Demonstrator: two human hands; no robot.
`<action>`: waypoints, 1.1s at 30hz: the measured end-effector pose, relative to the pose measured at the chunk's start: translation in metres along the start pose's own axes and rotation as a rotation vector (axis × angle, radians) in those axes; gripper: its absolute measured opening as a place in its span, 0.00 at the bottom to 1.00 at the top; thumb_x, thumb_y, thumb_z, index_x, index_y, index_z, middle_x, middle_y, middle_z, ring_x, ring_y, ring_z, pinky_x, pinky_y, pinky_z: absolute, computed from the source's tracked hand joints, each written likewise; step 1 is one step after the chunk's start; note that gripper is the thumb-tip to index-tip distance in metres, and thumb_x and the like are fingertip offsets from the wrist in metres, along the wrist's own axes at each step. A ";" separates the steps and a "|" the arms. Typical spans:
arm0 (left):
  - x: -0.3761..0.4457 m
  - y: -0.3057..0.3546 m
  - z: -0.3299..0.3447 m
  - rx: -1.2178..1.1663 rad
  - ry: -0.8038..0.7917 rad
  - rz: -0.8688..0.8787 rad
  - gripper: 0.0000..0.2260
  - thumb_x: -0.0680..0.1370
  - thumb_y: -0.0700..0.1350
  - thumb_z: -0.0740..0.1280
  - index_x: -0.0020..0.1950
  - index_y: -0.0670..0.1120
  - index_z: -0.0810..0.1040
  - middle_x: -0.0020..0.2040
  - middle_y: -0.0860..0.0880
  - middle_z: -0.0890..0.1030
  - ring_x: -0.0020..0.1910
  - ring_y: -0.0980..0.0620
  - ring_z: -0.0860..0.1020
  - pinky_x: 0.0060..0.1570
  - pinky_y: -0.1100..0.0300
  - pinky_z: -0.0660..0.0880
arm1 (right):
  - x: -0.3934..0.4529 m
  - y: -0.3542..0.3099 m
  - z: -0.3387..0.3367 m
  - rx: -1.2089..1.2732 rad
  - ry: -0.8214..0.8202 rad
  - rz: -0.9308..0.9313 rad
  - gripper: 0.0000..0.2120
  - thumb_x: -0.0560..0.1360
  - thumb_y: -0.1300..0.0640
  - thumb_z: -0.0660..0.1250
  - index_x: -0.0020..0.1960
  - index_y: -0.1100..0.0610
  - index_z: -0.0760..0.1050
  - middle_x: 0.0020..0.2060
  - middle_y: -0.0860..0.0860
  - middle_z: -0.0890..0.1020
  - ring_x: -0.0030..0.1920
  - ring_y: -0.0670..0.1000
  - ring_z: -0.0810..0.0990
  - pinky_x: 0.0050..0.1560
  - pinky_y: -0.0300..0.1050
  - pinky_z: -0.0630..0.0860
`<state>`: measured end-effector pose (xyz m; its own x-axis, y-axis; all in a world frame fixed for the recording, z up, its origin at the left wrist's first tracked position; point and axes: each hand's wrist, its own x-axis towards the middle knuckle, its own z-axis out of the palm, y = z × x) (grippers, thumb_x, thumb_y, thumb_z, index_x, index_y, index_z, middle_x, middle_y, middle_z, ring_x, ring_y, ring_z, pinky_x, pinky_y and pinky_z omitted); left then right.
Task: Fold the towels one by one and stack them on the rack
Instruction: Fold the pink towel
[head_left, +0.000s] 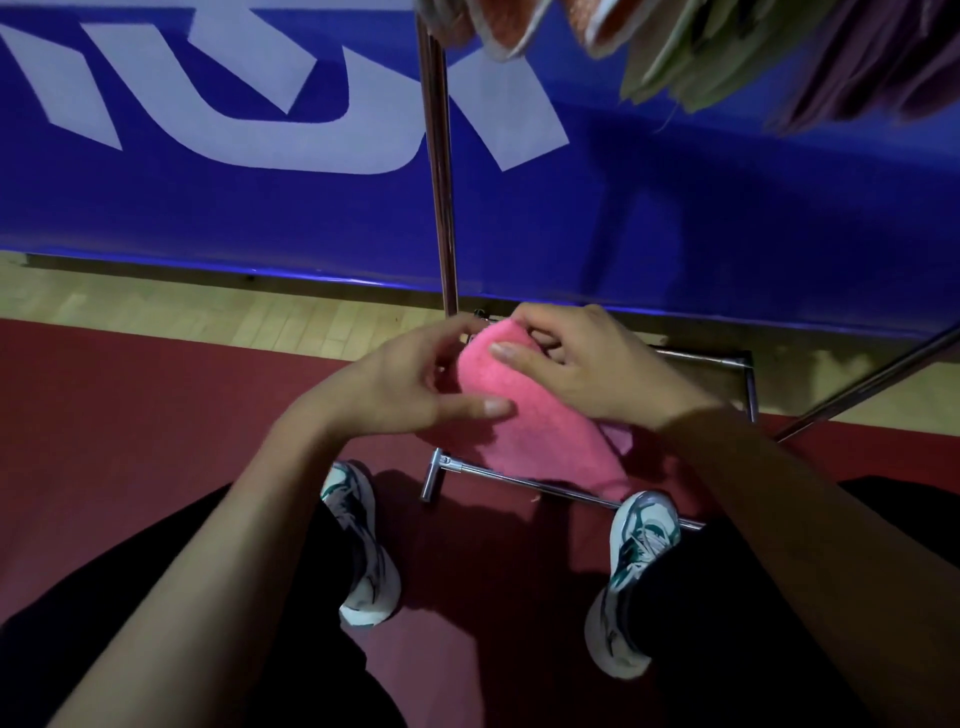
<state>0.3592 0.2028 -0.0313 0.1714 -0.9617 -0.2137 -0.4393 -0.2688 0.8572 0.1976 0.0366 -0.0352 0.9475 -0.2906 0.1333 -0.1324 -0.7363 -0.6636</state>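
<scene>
A pink towel (540, 421) hangs folded between both hands, in front of the metal rack. My left hand (410, 384) holds its left side, thumb across the front and fingers curled behind the top edge. My right hand (587, 364) grips the upper right part, thumb lying on the front face. The lower end of the towel droops toward the rack's base bar (519, 480). Several towels (727, 47) in orange, green and purple hang from the top of the rack at the upper right.
The rack's upright pole (439, 166) rises just behind my hands, and a slanted bar (872, 384) runs at the right. A blue banner (208, 197) stands behind. My two shoes (363, 545) stand on the red mat close to the rack's base.
</scene>
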 end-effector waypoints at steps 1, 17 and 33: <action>0.004 0.003 0.006 0.057 -0.009 0.018 0.16 0.77 0.51 0.77 0.62 0.48 0.81 0.51 0.48 0.87 0.47 0.51 0.86 0.46 0.53 0.84 | 0.001 -0.001 0.001 0.016 -0.004 0.006 0.10 0.80 0.44 0.69 0.44 0.46 0.71 0.31 0.37 0.76 0.34 0.40 0.76 0.39 0.36 0.73; -0.014 -0.006 -0.026 0.193 0.442 0.042 0.06 0.83 0.47 0.69 0.48 0.58 0.80 0.39 0.64 0.83 0.39 0.68 0.79 0.38 0.70 0.72 | 0.006 0.032 0.010 -0.086 -0.266 0.141 0.22 0.72 0.33 0.67 0.52 0.51 0.80 0.44 0.46 0.84 0.46 0.49 0.81 0.51 0.51 0.79; -0.014 -0.017 -0.041 0.253 0.559 0.020 0.05 0.82 0.45 0.70 0.52 0.56 0.81 0.43 0.59 0.84 0.40 0.64 0.79 0.41 0.64 0.74 | 0.005 0.045 -0.006 0.122 -0.126 0.201 0.11 0.74 0.46 0.77 0.51 0.50 0.81 0.41 0.47 0.85 0.41 0.50 0.85 0.51 0.54 0.83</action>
<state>0.4003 0.2233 -0.0240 0.5670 -0.8120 0.1382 -0.6314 -0.3206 0.7061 0.1949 -0.0018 -0.0603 0.9356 -0.3392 -0.0979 -0.2928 -0.5905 -0.7520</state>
